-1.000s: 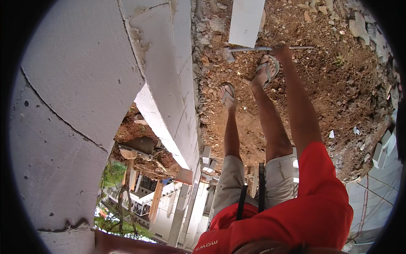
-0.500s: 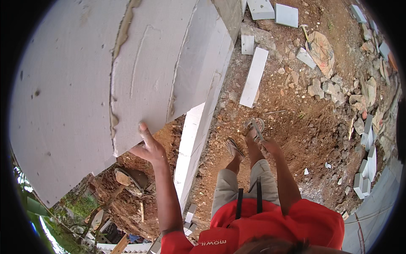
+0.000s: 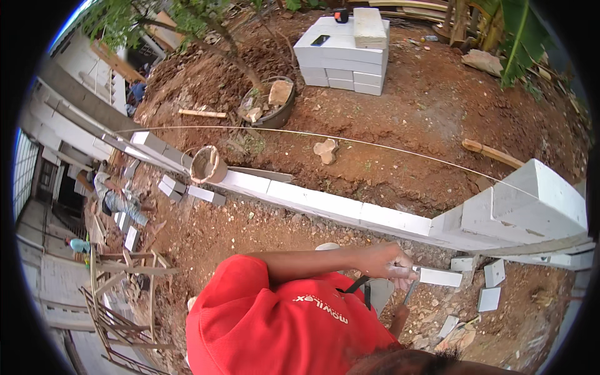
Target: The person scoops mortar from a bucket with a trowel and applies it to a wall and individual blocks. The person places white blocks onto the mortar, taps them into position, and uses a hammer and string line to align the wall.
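My left hand point(image 3: 389, 261) reaches across in front of my red shirt, its fingers bent and closed at the upper end of a thin metal hand tool point(image 3: 411, 290). Lower down, my right hand point(image 3: 400, 314) grips the same tool; its fingers are small and partly hidden. The tool's exact kind cannot be made out. Beyond my hands runs a low wall of white blocks point(image 3: 315, 199), rising to taller courses point(image 3: 500, 209) at the right. A loose white block point(image 3: 440, 277) lies on the ground just past my left fingertips.
A mortar-smeared bucket point(image 3: 209, 165) stands on the wall. A string point(image 3: 337, 137) stretches above it. Behind are a block stack point(image 3: 340, 59) bearing a phone point(image 3: 320, 40) and a black tub point(image 3: 281, 115) with rocks. A wooden frame point(image 3: 125, 275) and another person point(image 3: 115, 197) are at left.
My view has swung from the tall block face toward the long low wall. My left hand has left the block face and come to the tool in my right hand.
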A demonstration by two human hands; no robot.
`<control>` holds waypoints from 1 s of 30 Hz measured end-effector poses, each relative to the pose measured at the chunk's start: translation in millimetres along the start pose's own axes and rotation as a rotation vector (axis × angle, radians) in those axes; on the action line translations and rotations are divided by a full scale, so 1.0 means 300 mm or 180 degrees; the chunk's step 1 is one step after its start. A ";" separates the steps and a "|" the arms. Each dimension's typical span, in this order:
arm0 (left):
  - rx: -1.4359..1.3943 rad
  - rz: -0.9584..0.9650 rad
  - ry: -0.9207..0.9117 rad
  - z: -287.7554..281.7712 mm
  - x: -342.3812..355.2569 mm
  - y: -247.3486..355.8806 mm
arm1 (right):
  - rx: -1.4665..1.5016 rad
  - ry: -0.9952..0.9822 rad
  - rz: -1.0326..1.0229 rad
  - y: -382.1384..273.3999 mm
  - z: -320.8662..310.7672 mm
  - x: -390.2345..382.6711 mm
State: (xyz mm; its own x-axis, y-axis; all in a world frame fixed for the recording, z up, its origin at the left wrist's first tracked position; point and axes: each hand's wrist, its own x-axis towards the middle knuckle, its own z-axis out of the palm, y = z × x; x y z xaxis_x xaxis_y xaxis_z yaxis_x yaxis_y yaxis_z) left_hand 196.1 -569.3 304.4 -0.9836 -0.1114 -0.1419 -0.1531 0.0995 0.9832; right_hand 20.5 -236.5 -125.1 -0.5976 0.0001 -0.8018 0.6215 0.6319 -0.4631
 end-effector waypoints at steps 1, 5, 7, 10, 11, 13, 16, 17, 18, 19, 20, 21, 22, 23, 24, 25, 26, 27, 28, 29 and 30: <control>-0.0051 0.0313 0.0210 -0.029 -0.063 0.041 | -0.0107 -0.0158 -0.0137 -0.066 0.016 -0.011; -0.0106 0.2234 0.1486 -0.190 -0.344 0.380 | -0.0606 -0.0902 -0.0752 -0.332 0.127 -0.079; -0.0057 0.2923 0.1680 -0.231 -0.474 0.496 | -0.0933 -0.1268 -0.1050 -0.461 0.194 -0.135; 0.0045 0.3481 0.1823 -0.216 -0.617 0.588 | -0.1434 -0.1736 -0.1458 -0.607 0.295 -0.237; 0.0101 0.3605 0.1923 -0.197 -0.671 0.610 | -0.1629 -0.1920 -0.1577 -0.649 0.337 -0.275; 0.0204 0.3814 0.2181 -0.159 -0.768 0.630 | -0.2044 -0.2308 -0.1770 -0.694 0.422 -0.357; 0.0298 0.4235 0.2067 -0.148 -0.840 0.646 | -0.2160 -0.2594 -0.2137 -0.774 0.516 -0.444; 0.0360 0.4265 0.2196 -0.140 -0.882 0.628 | -0.2329 -0.2779 -0.2189 -0.774 0.572 -0.476; 0.0403 0.4292 0.2312 -0.137 -0.918 0.614 | -0.2493 -0.2949 -0.2245 -0.773 0.614 -0.507; 0.0466 0.4296 0.2441 -0.130 -0.957 0.601 | -0.2639 -0.3136 -0.2286 -0.763 0.660 -0.542; 0.0514 0.4296 0.2565 -0.130 -0.998 0.589 | -0.2773 -0.3330 -0.2350 -0.756 0.715 -0.579; 0.0577 0.4293 0.2693 -0.129 -1.031 0.574 | -0.2896 -0.3518 -0.2424 -0.755 0.771 -0.616; 0.0613 0.4282 0.2793 -0.135 -1.066 0.560 | -0.2945 -0.3702 -0.2523 -0.754 0.833 -0.658; 0.0585 0.4314 0.2814 -0.168 -1.093 0.545 | -0.2908 -0.3816 -0.2650 -0.763 0.876 -0.734; 0.0501 0.4270 0.2878 -0.209 -1.125 0.513 | -0.2818 -0.3949 -0.2766 -0.769 0.949 -0.768; 0.0409 0.4177 0.3268 -0.204 -1.202 0.413 | -0.3108 -0.4061 -0.2840 -0.779 1.022 -0.816; 0.0468 0.3649 0.4198 -0.072 -1.290 0.340 | -0.4007 -0.4679 -0.2665 -0.687 1.158 -0.905; 0.0286 0.3270 0.4407 -0.084 -1.316 0.259 | -0.4044 -0.4160 -0.2653 -0.702 1.209 -1.037; 0.0009 0.2727 0.4530 -0.105 -1.345 0.178 | -0.4371 -0.4083 -0.3574 -0.728 1.328 -1.023; 0.0486 0.1785 0.4885 -0.113 -1.378 0.097 | -0.4196 -0.4211 -0.4536 -0.726 1.417 -1.049; 0.0478 0.1092 0.5166 -0.106 -1.389 0.023 | -0.4609 -0.3726 -0.4961 -0.723 1.472 -1.136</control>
State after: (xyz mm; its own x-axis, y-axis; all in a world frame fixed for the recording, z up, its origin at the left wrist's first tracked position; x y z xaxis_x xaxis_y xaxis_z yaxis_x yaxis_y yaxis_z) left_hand 608.0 -553.5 374.0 0.1286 -0.8995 0.4175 -0.0671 0.4121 0.9086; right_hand 313.1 -715.9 81.7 0.6318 -0.7119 -0.3067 -0.6913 -0.3385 -0.6384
